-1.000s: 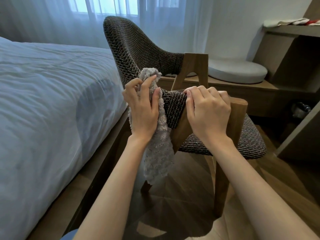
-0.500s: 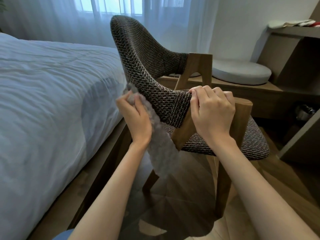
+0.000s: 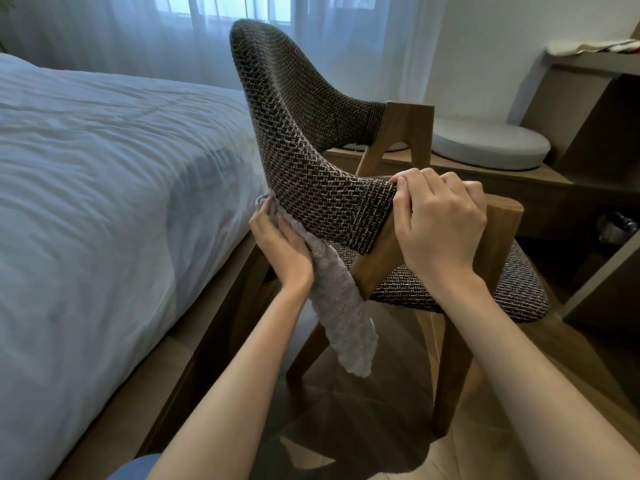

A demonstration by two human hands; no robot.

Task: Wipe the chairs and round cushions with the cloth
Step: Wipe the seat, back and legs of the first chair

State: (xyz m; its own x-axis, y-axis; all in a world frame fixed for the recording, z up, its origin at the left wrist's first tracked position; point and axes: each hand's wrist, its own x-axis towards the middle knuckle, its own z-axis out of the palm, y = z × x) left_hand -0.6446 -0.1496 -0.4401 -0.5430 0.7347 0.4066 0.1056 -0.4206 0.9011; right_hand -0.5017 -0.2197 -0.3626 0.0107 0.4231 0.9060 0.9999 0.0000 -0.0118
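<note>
Mid-frame, our left hand (image 3: 282,245) grips the nubby pale-grey cloth (image 3: 341,317) against the lower edge of the woven chair (image 3: 301,133) backrest, its tail hanging down. Our right hand (image 3: 440,225) clutches the backrest's end.

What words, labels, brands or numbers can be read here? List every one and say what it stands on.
No text can be read anywhere.
The chair, cloth, round cushion and bed: no print or tag shows.
The folded items at top right and the dark object low on the right: too small and blurred to tell.
</note>
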